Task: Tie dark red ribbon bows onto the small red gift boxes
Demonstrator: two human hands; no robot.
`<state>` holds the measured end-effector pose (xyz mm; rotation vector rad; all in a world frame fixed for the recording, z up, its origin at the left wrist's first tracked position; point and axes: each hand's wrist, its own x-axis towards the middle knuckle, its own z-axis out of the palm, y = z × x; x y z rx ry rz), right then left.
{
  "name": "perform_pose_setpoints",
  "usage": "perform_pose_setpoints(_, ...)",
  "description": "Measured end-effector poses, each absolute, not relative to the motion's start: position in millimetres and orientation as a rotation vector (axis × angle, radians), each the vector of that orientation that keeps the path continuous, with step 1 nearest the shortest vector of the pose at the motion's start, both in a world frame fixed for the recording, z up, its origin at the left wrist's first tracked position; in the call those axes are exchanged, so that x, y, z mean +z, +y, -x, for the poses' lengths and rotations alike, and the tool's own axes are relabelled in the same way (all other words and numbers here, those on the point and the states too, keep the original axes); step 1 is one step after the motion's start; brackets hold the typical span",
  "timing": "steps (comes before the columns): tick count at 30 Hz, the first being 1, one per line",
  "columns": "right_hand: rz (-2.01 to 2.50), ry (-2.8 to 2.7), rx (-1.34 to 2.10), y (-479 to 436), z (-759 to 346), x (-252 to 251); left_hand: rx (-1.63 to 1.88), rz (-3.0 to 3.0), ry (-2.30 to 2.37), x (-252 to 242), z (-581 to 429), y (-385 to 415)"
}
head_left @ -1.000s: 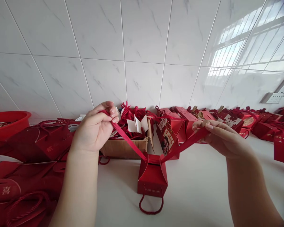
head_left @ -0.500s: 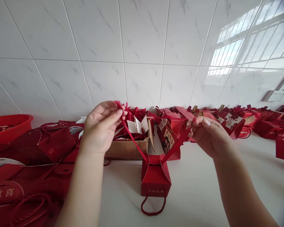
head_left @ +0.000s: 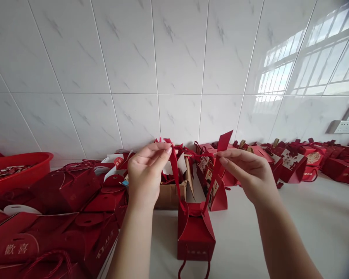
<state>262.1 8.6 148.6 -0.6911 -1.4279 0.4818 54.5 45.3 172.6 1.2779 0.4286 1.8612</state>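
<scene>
Left hand (head_left: 146, 168) and right hand (head_left: 251, 170) each pinch red ribbon (head_left: 225, 142), presumably keeping its ends apart. Red box (head_left: 195, 237) stands below.

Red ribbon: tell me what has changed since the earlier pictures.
The left hand and right hand have moved inward, closer together, so the red ribbon now rises more steeply from the small box. Both hands keep their hold; the box stays on the table.
</scene>
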Motion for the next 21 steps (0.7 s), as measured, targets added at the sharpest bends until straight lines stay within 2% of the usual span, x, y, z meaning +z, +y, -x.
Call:
perform_pose_setpoints(8,0.698,-1.411,0.429,6,-251,150,1.851,-1.419,0.471,170,-50,40)
perform_pose_setpoints(14,0.697,-1.419,0.363,4,-252,148,1.993,-1.637,0.594,166,-47,42)
perform_pose_setpoints(21,0.666,-1.437,0.312,9,-249,145,1.946,-1.752,0.599,168,-49,32)
